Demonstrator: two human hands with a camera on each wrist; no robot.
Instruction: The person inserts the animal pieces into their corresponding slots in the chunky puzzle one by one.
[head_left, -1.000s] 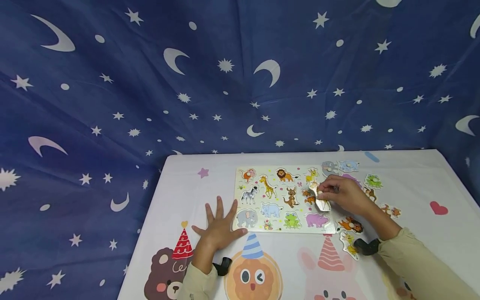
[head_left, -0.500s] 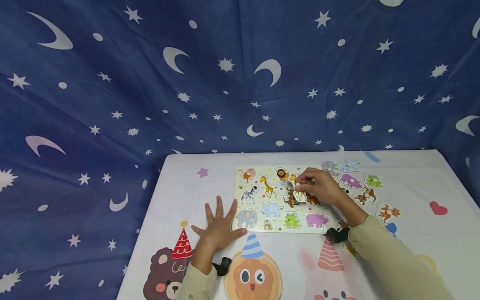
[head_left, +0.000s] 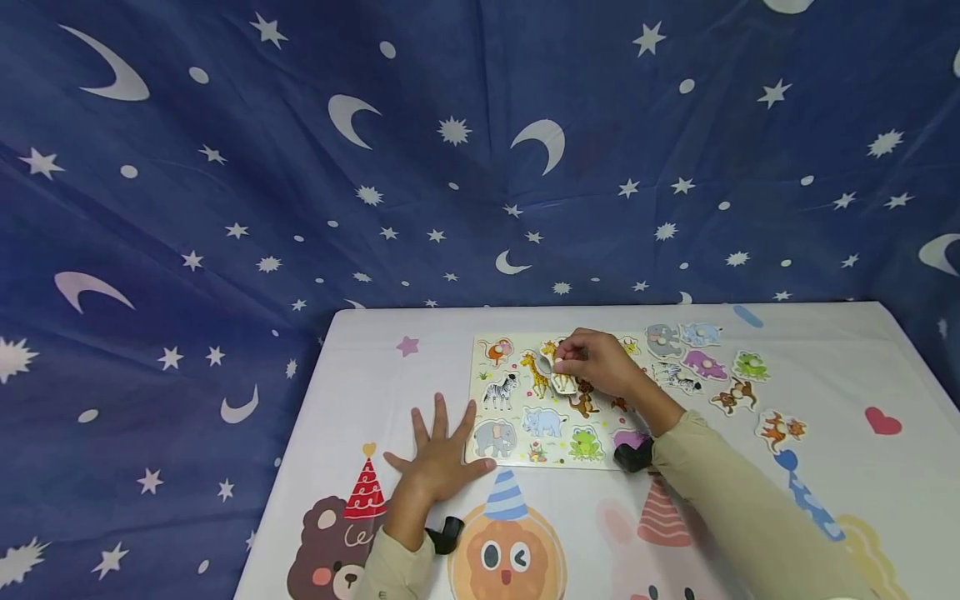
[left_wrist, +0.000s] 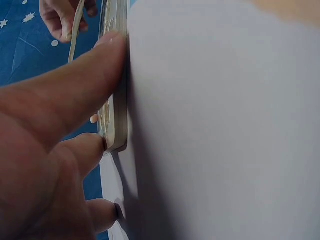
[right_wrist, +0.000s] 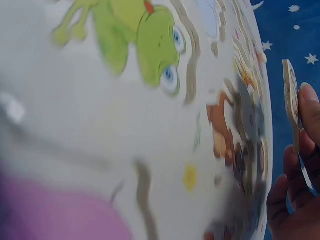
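My right hand [head_left: 603, 362] pinches a giraffe puzzle piece [head_left: 564, 383] between thumb and fingers. The piece is tilted over the puzzle board [head_left: 517, 462], just right of its printed giraffe [head_left: 535, 375]. In the right wrist view the giraffe piece [right_wrist: 291, 100] stands on edge at the fingertips, raised above the board. My left hand [head_left: 437, 462] lies with fingers spread at the board's left front corner. The left wrist view shows its thumb [left_wrist: 107, 52] against the board's edge [left_wrist: 120, 100]. Several printed animals on the board are hidden behind my right hand and wrist.
Right of the board lie loose animal pieces: an elephant [head_left: 662, 340], a rhino [head_left: 699, 334], a hippo [head_left: 703, 363], a zebra [head_left: 675, 377], a frog [head_left: 750, 365] and brown animals [head_left: 735, 396]. A printed white cloth [head_left: 825, 358] covers the table; a starry blue curtain [head_left: 450, 208] hangs behind.
My right hand has carried the giraffe piece leftward across the board, from its right side to near the printed giraffe. The left hand has stayed in place.
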